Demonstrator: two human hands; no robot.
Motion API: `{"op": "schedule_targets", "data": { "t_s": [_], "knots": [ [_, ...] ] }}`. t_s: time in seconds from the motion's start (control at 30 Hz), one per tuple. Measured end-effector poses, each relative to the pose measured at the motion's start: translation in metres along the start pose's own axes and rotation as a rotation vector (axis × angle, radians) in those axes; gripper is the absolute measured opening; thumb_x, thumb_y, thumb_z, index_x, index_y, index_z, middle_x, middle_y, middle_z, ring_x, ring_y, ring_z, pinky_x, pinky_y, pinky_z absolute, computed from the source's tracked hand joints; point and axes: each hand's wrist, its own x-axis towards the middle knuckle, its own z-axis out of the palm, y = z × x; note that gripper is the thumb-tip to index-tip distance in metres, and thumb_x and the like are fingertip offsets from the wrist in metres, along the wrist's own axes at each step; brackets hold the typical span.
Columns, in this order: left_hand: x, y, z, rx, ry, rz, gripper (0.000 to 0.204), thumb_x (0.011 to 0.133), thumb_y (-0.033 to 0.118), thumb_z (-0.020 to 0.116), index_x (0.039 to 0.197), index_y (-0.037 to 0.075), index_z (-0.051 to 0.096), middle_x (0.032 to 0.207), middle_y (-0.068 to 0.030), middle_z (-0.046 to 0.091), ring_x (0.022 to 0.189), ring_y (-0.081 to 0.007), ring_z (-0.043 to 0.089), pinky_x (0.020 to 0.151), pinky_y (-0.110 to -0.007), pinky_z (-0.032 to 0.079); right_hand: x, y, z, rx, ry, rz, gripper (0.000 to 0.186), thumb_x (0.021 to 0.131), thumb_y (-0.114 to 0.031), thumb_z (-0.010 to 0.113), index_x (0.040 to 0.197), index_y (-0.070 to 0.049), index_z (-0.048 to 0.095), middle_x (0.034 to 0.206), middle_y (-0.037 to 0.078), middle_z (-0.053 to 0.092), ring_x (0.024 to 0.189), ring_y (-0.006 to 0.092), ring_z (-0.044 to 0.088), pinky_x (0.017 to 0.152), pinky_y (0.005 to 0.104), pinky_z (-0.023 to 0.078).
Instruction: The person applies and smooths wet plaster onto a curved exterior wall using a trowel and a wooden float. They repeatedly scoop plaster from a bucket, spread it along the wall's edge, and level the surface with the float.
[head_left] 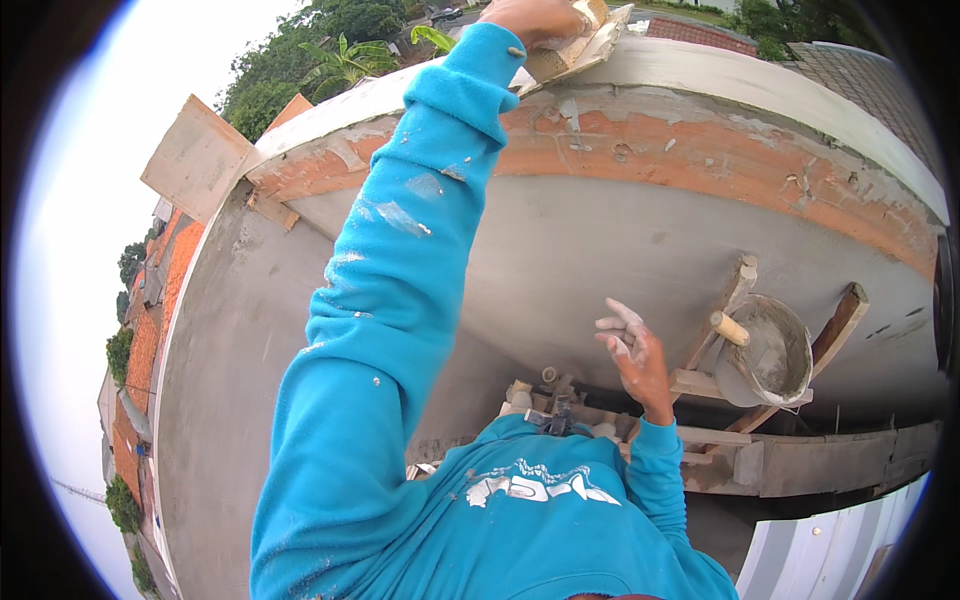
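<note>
My left arm, in a blue sleeve flecked with plaster, stretches up to the top of the wall. There my left hand [535, 18] grips the handle of a plastering float [598, 45], partly cut off by the frame's upper edge. The float's board lies against the pale top edge [700, 72] of the wall, above an orange-brown band [640, 145] with patchy plaster. My right hand [640, 365], dusty with plaster, is held up before the grey wall, fingers apart and nothing in it. To its right sits a bucket [806, 375] of grey mortar; a wooden-handled tool [730, 328] rests across its rim.
Wooden scaffold bars [840, 325] stand around the bucket at the right. A loose board [198, 155] sticks out at the wall's left corner. Below lie a ledge [830, 465] and a corrugated metal sheet [815, 555]. Tiled roofs [150, 350] and trees are beyond the wall.
</note>
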Motion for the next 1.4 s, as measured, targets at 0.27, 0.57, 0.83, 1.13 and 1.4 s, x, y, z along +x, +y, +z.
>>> {"op": "schedule_targets", "data": {
  "t_s": [0.27,0.57,0.83,1.13,1.4],
  "knots": [
    [0.095,0.066,-0.063,-0.803,0.222,-0.431,0.034,0.095,0.029,0.048,0.094,0.004,0.072,0.093,-0.0196,0.071,0.086,-0.0363,0.069,0.076,-0.045,0.054,-0.013,-0.011,-0.020,0.009,0.097,-0.041,0.051,0.095,-0.019,0.058,0.142,0.000,0.046,0.115,0.014,0.062,0.102,0.0226,0.064,0.091,0.0332,0.050],
    [0.194,0.133,-0.211,-1.366,-0.005,-0.451,0.048,0.071,0.032,0.072,0.109,0.003,0.073,0.122,-0.0150,0.066,0.117,-0.0281,0.062,0.095,-0.035,0.048,-0.032,-0.001,-0.038,-0.113,0.208,-0.148,0.052,0.094,-0.019,0.057,0.140,0.003,0.046,0.114,0.014,0.061,0.100,0.0233,0.062,0.093,0.0354,0.048],
    [0.182,0.062,-0.177,-1.310,0.190,-0.209,0.047,0.067,0.038,0.071,0.102,0.008,0.075,0.102,-0.0115,0.073,0.095,-0.0252,0.071,0.082,-0.038,0.055,-0.054,-0.009,-0.039,-0.128,0.340,-0.016,0.057,0.095,-0.028,0.058,0.141,0.003,0.045,0.112,0.015,0.059,0.099,0.0232,0.062,0.090,0.0347,0.049],
    [-0.153,-0.162,0.094,-0.862,0.079,-0.896,0.051,0.089,0.050,0.063,0.113,0.005,0.071,0.099,-0.0139,0.071,0.081,-0.0267,0.066,0.070,-0.042,0.051,-0.037,0.019,-0.025,-0.217,0.246,0.058,0.058,0.095,-0.031,0.059,0.142,0.001,0.046,0.109,0.014,0.061,0.096,0.0217,0.063,0.088,0.0354,0.050],
    [-0.464,-0.293,0.245,-0.754,-0.258,-1.160,0.046,0.100,0.044,0.053,0.123,0.006,0.067,0.097,-0.0056,0.072,0.073,-0.0177,0.065,0.066,-0.037,0.052,0.018,0.038,0.030,-0.283,0.156,0.145,0.059,0.094,-0.034,0.061,0.141,0.000,0.047,0.108,0.014,0.063,0.095,0.0201,0.064,0.088,0.0337,0.050]
  ]
}}
